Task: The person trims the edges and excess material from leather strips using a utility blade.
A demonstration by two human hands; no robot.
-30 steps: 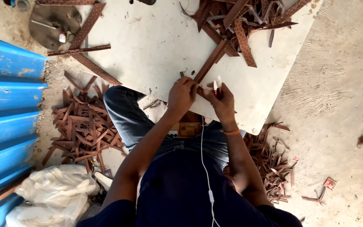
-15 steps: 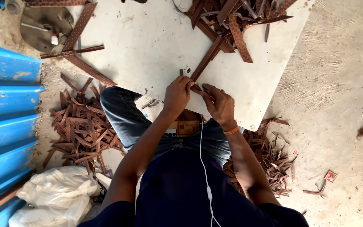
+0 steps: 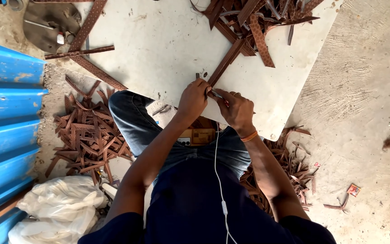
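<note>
Head view, looking straight down. Seated on the ground at frame centre, knees under a white board (image 3: 168,49) that fills the upper middle. Left hand (image 3: 193,100) clenched over the near end of a long brown strip (image 3: 225,62), thumb and fingers pinching it against the board just above the centre of the frame. Right hand (image 3: 234,110) just beside, touching the left, closed round a thin silver tool (image 3: 216,94) whose tip points at that same end of the strip. Strip running up and to the right from the grip, its far end reaching into a heap of brown strips (image 3: 258,18) at the top centre-right. Orange band (image 3: 249,136) on the right wrist. White earphone cable (image 3: 217,171) hanging down the dark shirt at bottom centre. More cut offcuts (image 3: 89,135) piled on the ground at centre left, beside a blue corrugated sheet (image 3: 5,117) along the left edge. White plastic bag (image 3: 55,210) at lower left. Further scraps (image 3: 294,167) on the concrete at lower right.
</note>
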